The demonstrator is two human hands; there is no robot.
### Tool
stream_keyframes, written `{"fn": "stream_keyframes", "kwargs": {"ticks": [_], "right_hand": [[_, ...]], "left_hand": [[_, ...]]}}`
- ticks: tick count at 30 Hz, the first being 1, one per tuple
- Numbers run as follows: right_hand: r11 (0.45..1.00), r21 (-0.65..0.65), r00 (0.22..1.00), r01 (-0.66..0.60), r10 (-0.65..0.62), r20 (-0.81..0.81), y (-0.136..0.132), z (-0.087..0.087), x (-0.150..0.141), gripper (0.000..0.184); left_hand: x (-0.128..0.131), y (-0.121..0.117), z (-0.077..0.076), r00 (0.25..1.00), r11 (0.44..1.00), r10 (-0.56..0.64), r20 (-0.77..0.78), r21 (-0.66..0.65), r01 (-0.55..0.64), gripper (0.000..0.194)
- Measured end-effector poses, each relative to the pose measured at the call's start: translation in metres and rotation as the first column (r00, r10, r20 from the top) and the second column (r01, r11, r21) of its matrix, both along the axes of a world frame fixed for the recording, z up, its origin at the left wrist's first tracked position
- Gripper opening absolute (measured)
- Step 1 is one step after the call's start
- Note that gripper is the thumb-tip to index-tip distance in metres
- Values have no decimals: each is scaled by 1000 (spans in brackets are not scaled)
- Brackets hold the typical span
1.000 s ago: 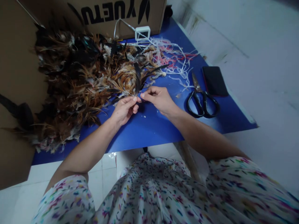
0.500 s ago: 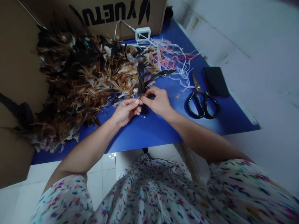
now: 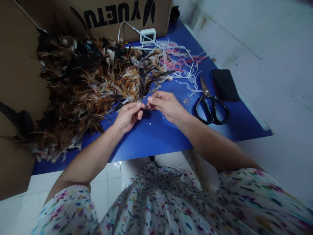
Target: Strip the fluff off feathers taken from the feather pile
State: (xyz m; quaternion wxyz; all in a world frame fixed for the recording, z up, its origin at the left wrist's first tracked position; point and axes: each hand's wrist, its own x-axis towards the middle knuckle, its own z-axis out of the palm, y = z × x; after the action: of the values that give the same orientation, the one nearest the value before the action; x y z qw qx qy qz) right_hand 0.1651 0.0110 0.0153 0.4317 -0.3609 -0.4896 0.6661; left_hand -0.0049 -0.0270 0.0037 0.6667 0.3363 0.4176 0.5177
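Dark feathers [image 3: 141, 85] stand up from the fingertips of my left hand [image 3: 128, 117], which pinches them by their lower ends. Just to the right, my right hand [image 3: 165, 105] has its thumb and fingers pressed together; whatever lies between them is too small to make out. A narrow gap separates the two hands. Behind them and to the left spreads a large heap of brown and black feathers [image 3: 95, 85] on the blue table [image 3: 146, 138].
Black-handled scissors [image 3: 212, 106] and a dark phone [image 3: 225, 85] lie to the right. Tangled white and red plastic strips [image 3: 179, 60] are at the back, beside a small white-framed device [image 3: 147, 36]. Cardboard boxes [image 3: 161, 19] stand behind and at left; a wall [image 3: 274, 81] borders the right.
My hands have come apart: the left moved slightly left with the dark feathers, and the right no longer touches them. Small white bits show on the table below.
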Motion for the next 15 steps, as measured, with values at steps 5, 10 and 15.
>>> {"fn": "stream_keyframes", "kwargs": {"ticks": [5,10,15], "right_hand": [[999,-31,999,-44,43,-24,-1,6,4,51],[998,-34,998,-47,46,-45,-1,11,7,52],[983,-98,984,-158,148,-99,1,15,13,50]], "left_hand": [[1,0,3,1000,1000,16,-1,-19,-16,15],[3,0,7,999,998,43,-28,-41,-44,14],[0,2,6,994,998,68,-91,5,-68,16]]}}
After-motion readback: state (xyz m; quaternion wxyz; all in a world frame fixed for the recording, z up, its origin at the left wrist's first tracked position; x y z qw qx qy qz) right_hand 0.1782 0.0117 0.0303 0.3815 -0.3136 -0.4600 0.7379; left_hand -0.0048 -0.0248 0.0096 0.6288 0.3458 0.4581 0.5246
